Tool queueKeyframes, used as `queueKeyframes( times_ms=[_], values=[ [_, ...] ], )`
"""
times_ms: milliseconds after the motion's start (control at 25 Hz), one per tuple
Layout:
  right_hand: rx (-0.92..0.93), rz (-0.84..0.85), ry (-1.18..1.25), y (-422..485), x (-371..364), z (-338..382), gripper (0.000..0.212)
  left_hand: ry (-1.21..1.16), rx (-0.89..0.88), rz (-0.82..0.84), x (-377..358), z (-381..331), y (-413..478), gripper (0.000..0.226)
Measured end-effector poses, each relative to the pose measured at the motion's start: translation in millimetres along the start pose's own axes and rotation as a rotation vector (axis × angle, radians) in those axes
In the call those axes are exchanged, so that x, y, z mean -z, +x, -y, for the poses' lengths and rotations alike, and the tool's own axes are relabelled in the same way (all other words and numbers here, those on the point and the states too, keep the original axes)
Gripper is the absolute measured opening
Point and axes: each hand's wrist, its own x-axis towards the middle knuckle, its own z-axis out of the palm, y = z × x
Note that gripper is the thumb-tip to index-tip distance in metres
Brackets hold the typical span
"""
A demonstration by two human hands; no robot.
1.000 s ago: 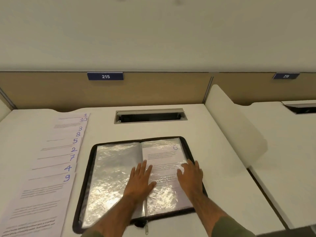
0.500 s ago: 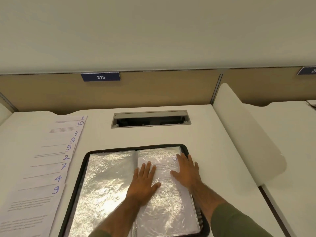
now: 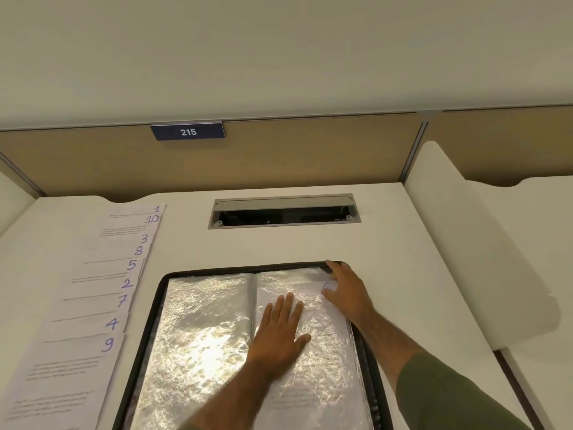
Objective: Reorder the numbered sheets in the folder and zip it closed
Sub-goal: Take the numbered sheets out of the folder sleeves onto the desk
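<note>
Grip: left hand point(image 3: 279, 330) flat on the sleeved sheet, grasping nothing; right hand point(image 3: 344, 290) has slid up to the folder point(image 3: 161, 293) top corner on the table point(image 3: 403, 259), its hold unclear. Nine sheets point(image 3: 102, 293) await filing.

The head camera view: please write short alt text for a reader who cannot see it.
Two bare hands press on the right page of an open zip folder of plastic sleeves: left hand flat, right hand at the far corner. Numbered sheets lie fanned on the white desk to the left.
</note>
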Motion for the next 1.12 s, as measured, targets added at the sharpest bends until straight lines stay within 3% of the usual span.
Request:
queueKeyframes(
  times_ms=[120, 440, 600, 800, 880, 1000, 1120],
  values=[
    [-0.075, -0.071, 0.214, -13.4, 2.6, 8.0, 0.068, -0.018, 0.012, 0.005, -0.2, -4.9, 2.2, 0.069],
    [-0.227, -0.243, 0.269, -67.7, -14.2, -1.4, 0.056, -0.118, 0.006, -0.113, 2.3, -28.0, -4.5, 0.058],
    [-0.264, -0.440, 0.382, -85.3, -22.6, 5.9, 0.009, -0.387, 0.102, -0.223, 5.2, -36.2, 0.3, 0.046],
    [-0.146, -0.193, 0.496, -113.7, -14.3, 21.2, 0.031, -0.865, 0.238, -0.212, 23.8, -45.0, 15.2, 0.065],
    [-0.080, -0.134, 0.493, -119.9, -14.9, 25.2, 0.030, -0.952, 0.287, -0.182, 28.9, -45.9, 19.5, 0.063],
    [-0.131, -0.169, 0.519, -118.6, -18.4, 22.1, 0.024, -0.761, 0.262, -0.117, 31.0, -49.1, 21.1, 0.057],
    [-0.321, -0.263, 0.425, -106.9, -12.4, 11.8, 0.019, -0.491, 0.163, -0.065, 20.8, -55.0, 16.2, 0.042]
  ],
)
